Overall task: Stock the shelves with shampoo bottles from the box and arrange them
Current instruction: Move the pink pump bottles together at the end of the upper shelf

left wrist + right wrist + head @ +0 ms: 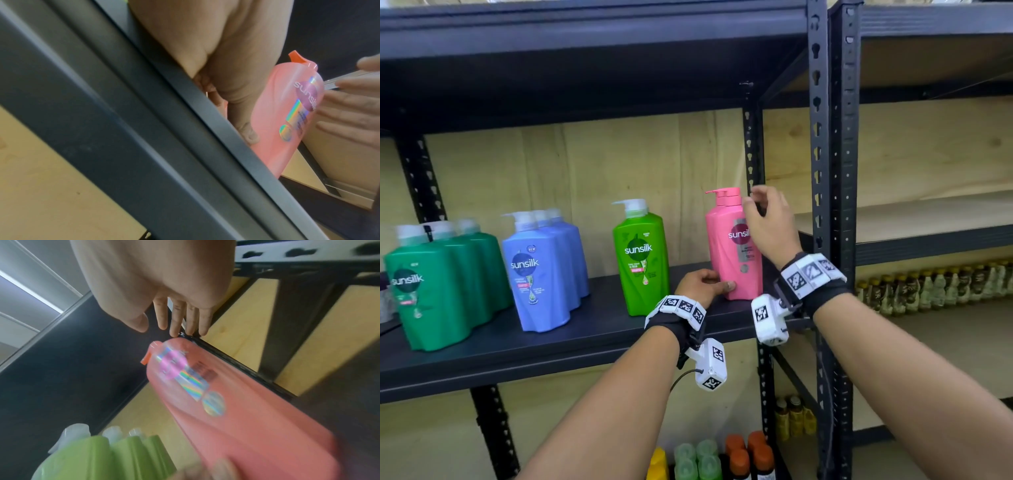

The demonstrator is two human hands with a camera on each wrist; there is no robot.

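A pink shampoo bottle with a pump top stands upright on the black shelf, at its right end. My left hand grips the bottle's base, the thumb lying across its front. In the left wrist view the thumb presses the pink bottle, and the fingers curl behind it. My right hand hovers at the pump's right side with relaxed fingers that hold nothing. The right wrist view shows those straight fingers just clear of the bottle.
To the left on the same shelf stand a light green bottle, a row of blue bottles and a row of dark green ones. A black upright post rises just right of the pink bottle. Smaller bottles fill the lower shelves.
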